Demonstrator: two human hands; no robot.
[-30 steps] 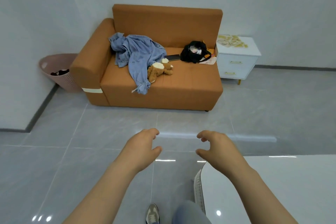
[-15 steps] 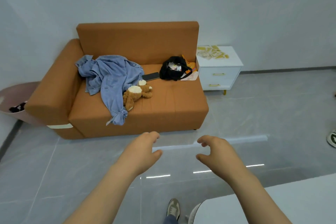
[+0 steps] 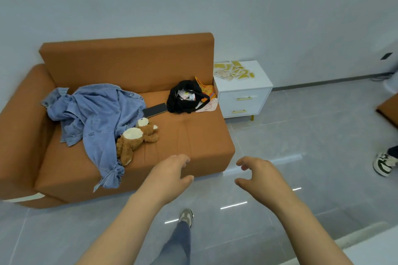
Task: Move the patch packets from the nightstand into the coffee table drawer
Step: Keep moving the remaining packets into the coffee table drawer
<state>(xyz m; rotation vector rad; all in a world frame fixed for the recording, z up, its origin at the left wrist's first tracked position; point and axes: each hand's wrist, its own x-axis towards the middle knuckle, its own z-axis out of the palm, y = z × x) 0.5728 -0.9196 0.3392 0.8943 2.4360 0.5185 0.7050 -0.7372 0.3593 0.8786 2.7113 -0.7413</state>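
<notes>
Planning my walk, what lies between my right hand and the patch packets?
Head view: bare grey floor between right hand and white nightstand carrying the patch packets.

The patch packets [image 3: 233, 71] are small flat pieces, yellow and pale cream, lying in a loose scatter on the top of the white nightstand [image 3: 261, 77]; they overlap one another at odd angles, gathered toward the back left part of the top, next to the sofa's end; the nightstand has two drawers with gold handles, both closed; print on the packets is too small to read.
</notes>
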